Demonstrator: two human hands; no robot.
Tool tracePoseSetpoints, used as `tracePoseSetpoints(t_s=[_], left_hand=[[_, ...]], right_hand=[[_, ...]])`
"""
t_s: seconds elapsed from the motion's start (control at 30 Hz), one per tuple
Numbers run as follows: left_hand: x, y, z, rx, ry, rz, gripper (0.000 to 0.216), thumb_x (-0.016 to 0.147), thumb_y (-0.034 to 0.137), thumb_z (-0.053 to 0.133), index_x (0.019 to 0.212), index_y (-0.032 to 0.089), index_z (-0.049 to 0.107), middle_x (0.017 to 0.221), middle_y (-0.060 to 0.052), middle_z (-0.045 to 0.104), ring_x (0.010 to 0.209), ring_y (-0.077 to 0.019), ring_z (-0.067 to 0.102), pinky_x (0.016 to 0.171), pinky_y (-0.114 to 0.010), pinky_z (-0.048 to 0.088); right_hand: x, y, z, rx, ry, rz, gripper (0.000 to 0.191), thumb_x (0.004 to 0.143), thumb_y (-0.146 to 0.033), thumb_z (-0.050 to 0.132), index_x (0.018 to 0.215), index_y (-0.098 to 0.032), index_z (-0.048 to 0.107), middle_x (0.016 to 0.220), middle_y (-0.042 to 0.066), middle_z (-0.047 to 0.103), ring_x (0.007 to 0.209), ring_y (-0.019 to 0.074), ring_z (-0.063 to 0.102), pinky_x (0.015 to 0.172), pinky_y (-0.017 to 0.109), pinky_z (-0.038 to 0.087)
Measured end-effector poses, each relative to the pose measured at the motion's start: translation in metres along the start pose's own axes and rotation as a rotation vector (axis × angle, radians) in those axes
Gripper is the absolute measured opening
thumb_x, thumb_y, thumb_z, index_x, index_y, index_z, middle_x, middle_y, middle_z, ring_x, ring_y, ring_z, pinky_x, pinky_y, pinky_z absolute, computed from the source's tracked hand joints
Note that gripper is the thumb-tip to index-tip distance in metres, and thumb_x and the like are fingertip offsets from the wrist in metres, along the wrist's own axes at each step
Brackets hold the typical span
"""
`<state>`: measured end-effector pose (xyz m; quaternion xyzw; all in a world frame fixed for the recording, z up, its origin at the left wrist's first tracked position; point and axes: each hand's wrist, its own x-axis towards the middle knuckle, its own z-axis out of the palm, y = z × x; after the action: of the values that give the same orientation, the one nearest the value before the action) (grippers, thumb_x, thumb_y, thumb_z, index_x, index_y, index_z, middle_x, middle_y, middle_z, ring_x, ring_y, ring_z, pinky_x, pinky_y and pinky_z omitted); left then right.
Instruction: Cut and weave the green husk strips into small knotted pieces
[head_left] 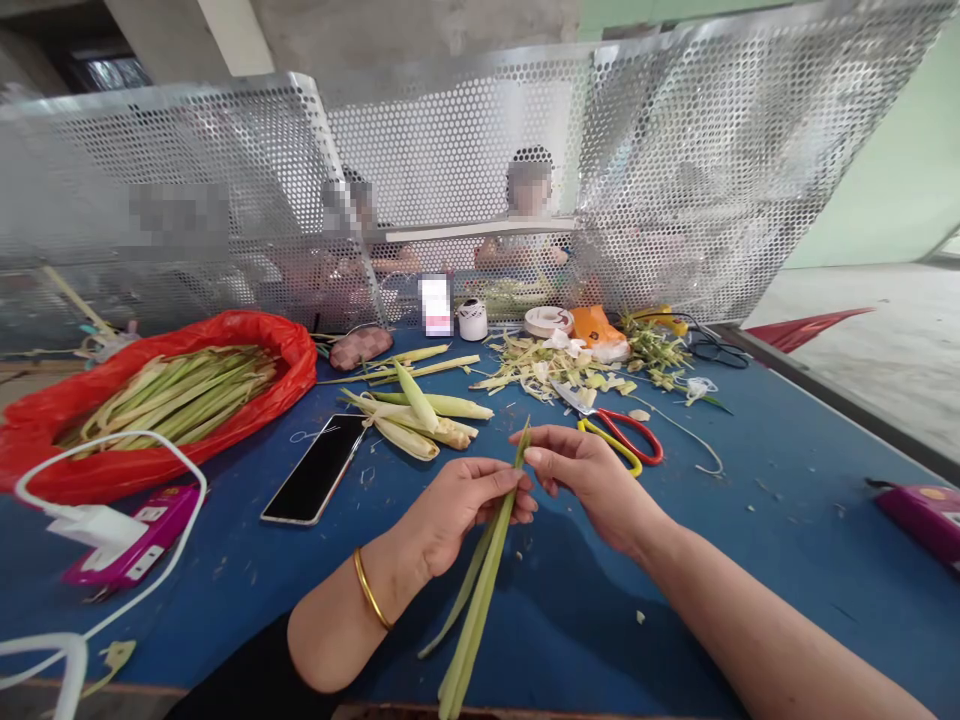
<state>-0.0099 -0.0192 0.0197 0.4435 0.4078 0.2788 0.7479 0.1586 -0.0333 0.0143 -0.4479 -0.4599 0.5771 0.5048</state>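
Note:
My left hand [480, 495], with a gold bangle on its wrist, pinches long green plant leaves [487, 580] between thumb and fingers. Two strips of leaf hang down from it toward the table's front edge. At the pointed upper end, the thumb and fingers of my right hand [566, 465] are closed on the tip of the same leaves. Just beyond my hands lies a small pile of pale green husk-like pieces [424, 415]. Scissors [619, 435] with one red and one yellow handle rest right of my right hand.
A red plastic bag [289, 350] of long leaves stands at left. Nearer are a phone [319, 470], a purple power strip [142, 540] and a white cable. Leaf scraps [532, 362], a tape roll [549, 320] and an orange packet [592, 325] lie before a perforated metal screen [450, 130]; people sit behind it.

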Motion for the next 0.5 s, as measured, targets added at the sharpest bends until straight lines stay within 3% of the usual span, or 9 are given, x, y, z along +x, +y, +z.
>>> tracePoseSetpoints(t_s=[0.2,0.5], left_hand=[[0.000,-0.001,-0.003,0.006,0.013,0.032,0.022,0.076,0.034,0.070,0.078,0.011,0.073,0.069,-0.006,0.070,0.065,-0.0126,0.064,0.068,-0.022,0.047],[0.000,-0.007,0.003,-0.051,0.055,-0.026,0.027,0.066,0.037,0.079,0.075,0.011,0.073,0.065,-0.003,0.066,0.059,-0.0100,0.059,0.066,-0.023,0.047]], right_hand=[[0.001,0.002,0.001,-0.010,-0.011,-0.003,0.026,0.068,-0.039,0.076,0.071,-0.015,0.065,0.058,-0.002,0.057,0.051,0.0082,0.043,0.051,0.025,0.034],[0.000,0.010,0.004,-0.048,0.017,-0.002,0.028,0.068,-0.036,0.076,0.057,-0.016,0.059,0.054,-0.001,0.056,0.052,0.0087,0.040,0.052,0.024,0.033]])
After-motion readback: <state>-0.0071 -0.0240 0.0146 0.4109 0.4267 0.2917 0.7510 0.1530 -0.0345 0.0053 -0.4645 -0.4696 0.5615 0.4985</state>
